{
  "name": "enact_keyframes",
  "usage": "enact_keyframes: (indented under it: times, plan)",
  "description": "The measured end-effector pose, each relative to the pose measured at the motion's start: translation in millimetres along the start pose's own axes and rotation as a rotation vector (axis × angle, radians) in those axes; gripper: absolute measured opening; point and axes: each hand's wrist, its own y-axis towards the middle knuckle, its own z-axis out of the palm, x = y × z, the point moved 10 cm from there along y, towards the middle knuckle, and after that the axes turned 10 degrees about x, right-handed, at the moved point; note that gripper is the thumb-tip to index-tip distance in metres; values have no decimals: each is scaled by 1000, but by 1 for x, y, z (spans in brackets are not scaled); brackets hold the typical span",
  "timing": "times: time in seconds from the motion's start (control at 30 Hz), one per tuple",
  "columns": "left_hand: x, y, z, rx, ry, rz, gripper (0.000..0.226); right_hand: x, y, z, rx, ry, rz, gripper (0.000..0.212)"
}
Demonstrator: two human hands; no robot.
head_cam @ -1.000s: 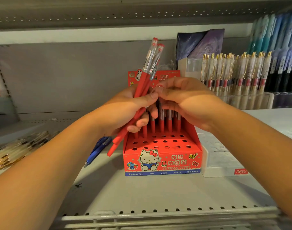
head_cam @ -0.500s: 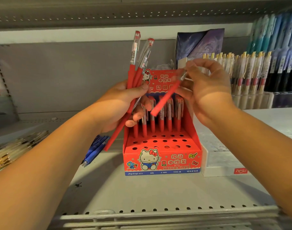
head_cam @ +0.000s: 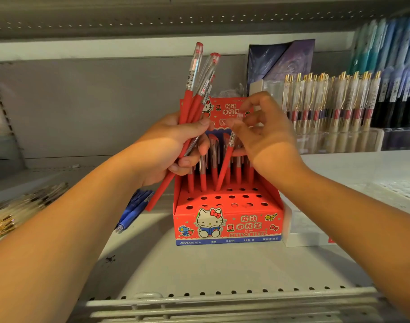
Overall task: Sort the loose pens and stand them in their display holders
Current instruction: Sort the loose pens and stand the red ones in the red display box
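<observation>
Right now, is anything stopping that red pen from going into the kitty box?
Nothing visible blocks it. The right hand pinches the red pen by its top, tilted, tip down at the holes of the display box, beside the standing pens. The left hand holds its bundle off to the side.

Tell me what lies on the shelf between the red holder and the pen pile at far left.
In the head view, loose blue pens lie there, close to the red holder; the left forearm hides part of it.

Red pens [head_cam: 192,106] are held fanned above the left fingers [head_cam: 187,163]; 1 pen [head_cam: 224,167] is slanted below the right fingertips [head_cam: 234,123], at the holder [head_cam: 227,227].
</observation>
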Motion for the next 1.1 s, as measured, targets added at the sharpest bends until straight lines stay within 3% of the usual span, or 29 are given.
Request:
enact_keyframes:
  times: [0.2,0.37,0.5,0.6,0.73,0.9,1.1]
  plan:
    - [0,0,2,4,-11,5,14,6,-3,18,105,-137,-75,21]
    - [-2,0,2,13,-12,17,17,1,-3,30,214,-118,-25,14]
    - [0,0,4,25,-10,8,16,-6,-5,38,319,-294,8,9]
    - [1,1,4,33,-19,5,16,-1,-3,33,289,-328,9,9]
    - [3,1,9,69,-17,-1,17,6,1,20,177,-68,52,21]
    - [8,1,16,137,6,-32,17,6,-4,25,222,425,155,27]
    - [12,0,24,212,11,-60,22,-3,-2,25,192,633,195,28]
